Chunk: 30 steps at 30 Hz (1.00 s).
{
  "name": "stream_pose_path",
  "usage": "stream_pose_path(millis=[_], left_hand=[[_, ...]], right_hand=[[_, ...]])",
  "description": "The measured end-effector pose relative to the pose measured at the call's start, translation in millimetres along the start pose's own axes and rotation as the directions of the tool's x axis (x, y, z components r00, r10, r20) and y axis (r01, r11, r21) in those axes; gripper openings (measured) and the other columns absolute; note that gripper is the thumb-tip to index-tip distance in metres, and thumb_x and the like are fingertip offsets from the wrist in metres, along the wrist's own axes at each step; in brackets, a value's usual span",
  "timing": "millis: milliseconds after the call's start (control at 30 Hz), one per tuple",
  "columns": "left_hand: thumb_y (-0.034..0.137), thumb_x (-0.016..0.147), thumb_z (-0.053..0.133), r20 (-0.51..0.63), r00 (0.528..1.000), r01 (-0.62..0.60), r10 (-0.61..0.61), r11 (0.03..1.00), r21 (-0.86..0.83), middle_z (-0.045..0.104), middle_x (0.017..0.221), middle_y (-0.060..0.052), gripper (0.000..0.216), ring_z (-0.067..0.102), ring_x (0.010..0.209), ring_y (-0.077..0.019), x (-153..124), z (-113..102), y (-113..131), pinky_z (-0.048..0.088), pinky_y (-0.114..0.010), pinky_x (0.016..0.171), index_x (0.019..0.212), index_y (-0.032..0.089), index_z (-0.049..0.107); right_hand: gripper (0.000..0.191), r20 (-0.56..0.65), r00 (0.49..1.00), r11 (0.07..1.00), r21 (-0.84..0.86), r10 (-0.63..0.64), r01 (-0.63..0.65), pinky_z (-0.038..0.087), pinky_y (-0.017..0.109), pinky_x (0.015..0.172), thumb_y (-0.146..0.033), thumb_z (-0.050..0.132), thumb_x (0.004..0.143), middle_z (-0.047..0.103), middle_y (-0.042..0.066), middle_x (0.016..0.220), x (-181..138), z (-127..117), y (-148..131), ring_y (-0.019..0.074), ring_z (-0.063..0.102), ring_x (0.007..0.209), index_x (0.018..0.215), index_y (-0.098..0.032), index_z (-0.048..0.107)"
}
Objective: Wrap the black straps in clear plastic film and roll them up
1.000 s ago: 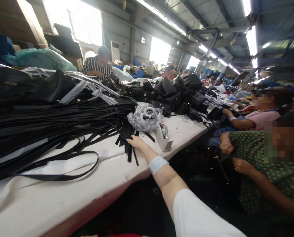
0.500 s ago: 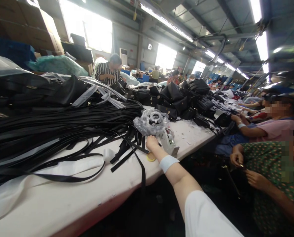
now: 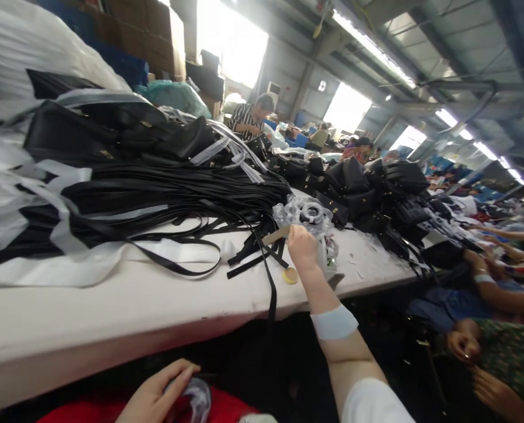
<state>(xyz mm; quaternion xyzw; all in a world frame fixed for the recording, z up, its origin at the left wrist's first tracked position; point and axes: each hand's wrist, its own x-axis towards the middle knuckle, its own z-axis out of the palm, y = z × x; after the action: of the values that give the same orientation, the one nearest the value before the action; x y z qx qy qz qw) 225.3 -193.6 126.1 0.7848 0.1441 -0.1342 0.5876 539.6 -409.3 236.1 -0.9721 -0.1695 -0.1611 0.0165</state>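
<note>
My right hand [image 3: 304,247] is closed over the table, gripping one end of a short tan-brown strip [image 3: 276,236] that points left. Just behind it sits a crumpled clear plastic bag [image 3: 310,211] with rings of wrapped material. Several short black straps [image 3: 248,264] lie left of the hand, and a yellow-edged tape roll [image 3: 290,275] rests below it. At the bottom, my left hand [image 3: 160,388] is over my red-covered lap, its fingers curled on a loop wrapped in clear plastic [image 3: 198,399]; the rest of that thing is cut off.
Long black straps [image 3: 178,188] cover the white table [image 3: 125,317] at left, one hanging over its edge. Black leather bags [image 3: 354,182] are heaped behind. A co-worker's hands [image 3: 469,346] are close at right; a person in stripes [image 3: 248,117] sits across.
My right hand has lifted slightly from among the short straps with a strip in it. The view has swung left and down, bringing my left hand into sight.
</note>
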Motion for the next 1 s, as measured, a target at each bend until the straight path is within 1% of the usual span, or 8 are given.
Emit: stream_pose_path(millis=[67, 133, 233, 300, 400, 600, 767, 1000], left_hand=[[0.056, 0.085, 0.043, 0.013, 1.0, -0.003, 0.003, 1.0, 0.005, 0.073, 0.087, -0.002, 0.044, 0.066, 0.073, -0.0204, -2, 2, 9, 0.054, -0.025, 0.063, 0.091, 0.022, 0.071], [0.055, 0.085, 0.044, 0.009, 1.0, -0.03, 0.03, 1.0, 0.005, 0.072, 0.086, -0.002, 0.042, 0.064, 0.074, -0.0197, -3, 3, 14, 0.052, -0.023, 0.06, 0.089, 0.021, 0.069], [0.056, 0.086, 0.045, -0.004, 0.999, -0.041, 0.041, 0.999, -0.025, 0.069, 0.083, -0.001, 0.041, 0.061, 0.067, -0.0173, -6, 4, 13, 0.048, -0.022, 0.054, 0.088, 0.021, 0.067], [0.056, 0.086, 0.045, -0.02, 0.999, -0.035, 0.033, 0.998, -0.058, 0.064, 0.075, 0.0, 0.042, 0.056, 0.06, -0.0152, -10, 4, 8, 0.045, -0.022, 0.052, 0.087, 0.02, 0.066], [0.057, 0.086, 0.044, -0.033, 0.999, -0.028, 0.025, 0.993, -0.113, 0.056, 0.065, 0.003, 0.043, 0.05, 0.053, -0.0129, -15, 5, 3, 0.042, -0.022, 0.049, 0.085, 0.019, 0.064], [0.056, 0.086, 0.045, -0.042, 0.998, -0.054, 0.049, 0.991, -0.12, 0.057, 0.067, 0.002, 0.042, 0.049, 0.056, -0.0128, -17, 6, 10, 0.041, -0.022, 0.051, 0.081, 0.018, 0.063], [0.056, 0.087, 0.045, -0.051, 0.997, -0.071, 0.066, 0.991, -0.117, 0.058, 0.068, 0.002, 0.044, 0.051, 0.057, -0.0133, -19, 7, 11, 0.042, -0.023, 0.053, 0.086, 0.017, 0.065], [0.056, 0.087, 0.044, -0.066, 0.997, -0.053, 0.045, 0.99, -0.129, 0.056, 0.064, 0.003, 0.043, 0.049, 0.053, -0.0122, -25, 3, 9, 0.041, -0.022, 0.05, 0.086, 0.017, 0.064]], right_hand=[[0.038, -0.243, 0.948, 0.953, 0.167, -0.208, 0.252, 0.046, 0.039, 0.098, -0.02, 0.028, 0.099, 0.059, 0.018, 0.125, -26, -15, -22, 0.0236, 0.057, 0.117, 0.125, -0.011, 0.054], [0.038, -0.407, 0.799, 0.78, 0.265, -0.443, 0.568, 0.045, 0.036, 0.102, -0.018, 0.032, 0.098, 0.057, 0.015, 0.131, -57, -12, -46, 0.0209, 0.053, 0.122, 0.13, -0.014, 0.052], [0.039, -0.328, 0.572, 0.492, 0.297, -0.752, 0.818, 0.047, 0.032, 0.099, -0.013, 0.034, 0.096, 0.058, 0.013, 0.13, -99, 22, -76, 0.0189, 0.055, 0.119, 0.129, -0.016, 0.054], [0.036, -0.186, 0.49, 0.41, 0.344, -0.852, 0.845, 0.047, 0.032, 0.098, -0.011, 0.037, 0.095, 0.061, 0.013, 0.126, -116, 49, -86, 0.0191, 0.057, 0.116, 0.124, -0.014, 0.057], [0.032, -0.006, 0.53, 0.476, 0.43, -0.848, 0.767, 0.045, 0.032, 0.099, -0.011, 0.047, 0.09, 0.063, 0.011, 0.122, -123, 70, -92, 0.0195, 0.056, 0.114, 0.118, -0.014, 0.061], [0.026, 0.104, 0.755, 0.695, 0.488, -0.647, 0.529, 0.045, 0.03, 0.092, -0.027, 0.05, 0.092, 0.065, 0.01, 0.105, -118, 53, -123, 0.0194, 0.057, 0.101, 0.113, -0.018, 0.064], [0.022, 0.172, 0.755, 0.742, 0.415, -0.633, 0.527, 0.045, 0.028, 0.086, -0.033, 0.052, 0.093, 0.064, 0.008, 0.099, -123, 58, -152, 0.0195, 0.056, 0.097, 0.103, -0.021, 0.067], [0.025, 0.208, 0.749, 0.761, 0.362, -0.629, 0.539, 0.044, 0.026, 0.082, -0.035, 0.048, 0.096, 0.063, 0.007, 0.094, -123, 63, -158, 0.0183, 0.055, 0.094, 0.093, -0.022, 0.069]])
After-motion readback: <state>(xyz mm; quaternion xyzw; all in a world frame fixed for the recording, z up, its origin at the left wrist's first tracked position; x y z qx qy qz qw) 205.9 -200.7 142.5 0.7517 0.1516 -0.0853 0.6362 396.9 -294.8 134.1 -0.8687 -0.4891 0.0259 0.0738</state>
